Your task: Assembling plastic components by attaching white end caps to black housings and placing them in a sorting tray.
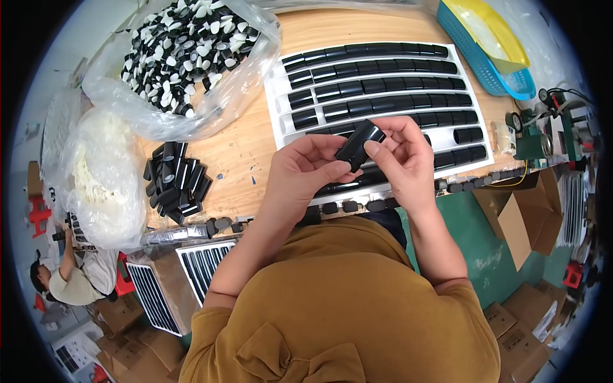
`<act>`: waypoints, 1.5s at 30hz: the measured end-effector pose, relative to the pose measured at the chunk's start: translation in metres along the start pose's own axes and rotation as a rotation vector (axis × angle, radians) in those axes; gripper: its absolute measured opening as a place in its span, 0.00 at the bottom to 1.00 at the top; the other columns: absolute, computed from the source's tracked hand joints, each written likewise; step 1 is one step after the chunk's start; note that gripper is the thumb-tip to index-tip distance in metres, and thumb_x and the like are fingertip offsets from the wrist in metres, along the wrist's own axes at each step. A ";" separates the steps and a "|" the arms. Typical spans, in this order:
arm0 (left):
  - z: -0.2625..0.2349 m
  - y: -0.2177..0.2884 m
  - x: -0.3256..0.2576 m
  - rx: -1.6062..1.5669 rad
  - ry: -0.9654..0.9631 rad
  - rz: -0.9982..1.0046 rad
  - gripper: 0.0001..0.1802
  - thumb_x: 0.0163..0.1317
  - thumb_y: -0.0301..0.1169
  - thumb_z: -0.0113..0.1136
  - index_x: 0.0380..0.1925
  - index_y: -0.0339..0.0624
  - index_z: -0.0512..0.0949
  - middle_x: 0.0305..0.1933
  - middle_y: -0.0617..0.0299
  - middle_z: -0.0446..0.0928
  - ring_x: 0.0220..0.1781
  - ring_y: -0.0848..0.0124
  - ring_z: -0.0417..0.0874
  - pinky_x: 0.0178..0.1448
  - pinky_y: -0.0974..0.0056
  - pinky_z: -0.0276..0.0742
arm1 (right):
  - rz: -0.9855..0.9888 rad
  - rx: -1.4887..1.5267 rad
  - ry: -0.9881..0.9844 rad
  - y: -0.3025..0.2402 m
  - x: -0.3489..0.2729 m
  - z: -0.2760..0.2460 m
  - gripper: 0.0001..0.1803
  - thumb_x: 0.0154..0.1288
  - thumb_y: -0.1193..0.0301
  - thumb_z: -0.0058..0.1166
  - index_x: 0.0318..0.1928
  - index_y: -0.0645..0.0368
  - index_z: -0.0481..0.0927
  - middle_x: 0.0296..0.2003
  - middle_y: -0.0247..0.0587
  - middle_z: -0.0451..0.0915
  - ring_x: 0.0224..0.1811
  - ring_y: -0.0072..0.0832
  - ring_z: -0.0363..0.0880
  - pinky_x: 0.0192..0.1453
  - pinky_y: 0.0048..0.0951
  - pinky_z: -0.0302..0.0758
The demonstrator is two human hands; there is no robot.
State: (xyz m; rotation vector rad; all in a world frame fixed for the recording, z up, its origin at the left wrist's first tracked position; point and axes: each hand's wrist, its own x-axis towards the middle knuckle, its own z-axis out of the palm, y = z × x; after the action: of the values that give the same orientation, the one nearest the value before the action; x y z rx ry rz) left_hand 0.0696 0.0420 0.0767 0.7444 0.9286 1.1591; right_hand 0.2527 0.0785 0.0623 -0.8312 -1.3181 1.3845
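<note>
At mid-frame over the tray [279,105], finger-pinching a black tube [359,147] at opposite ends with left hand [299,169] and right hand [410,167], presumably for steady, balanced control.

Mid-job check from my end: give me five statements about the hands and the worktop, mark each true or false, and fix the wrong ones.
1. The left hand and right hand both hold one black cylinder. True.
2. The white tray beneath the hands is bare. False: the white tray carries rows of black cylinders.
3. A clear bag with black and white pieces lies left of the tray. True.
4. The loose pile lies right of the tray. False: the loose pile of cylinders lies to its left.
5. A yellow basket sits in a blue basket. True.
</note>
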 end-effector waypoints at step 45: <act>-0.016 0.010 -0.009 0.500 -0.217 0.459 0.45 0.37 0.30 0.81 0.60 0.39 0.73 0.53 0.58 0.73 0.53 0.67 0.77 0.57 0.63 0.76 | -0.300 -0.495 -0.335 -0.026 -0.001 -0.004 0.51 0.31 0.55 0.78 0.59 0.67 0.75 0.45 0.48 0.81 0.44 0.35 0.80 0.50 0.32 0.76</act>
State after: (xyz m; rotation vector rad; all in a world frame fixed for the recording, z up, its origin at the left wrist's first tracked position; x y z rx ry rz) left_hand 0.0498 0.0358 0.0802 1.5194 0.8959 1.2158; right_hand 0.2621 0.0756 0.0866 -0.6945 -2.0071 0.9968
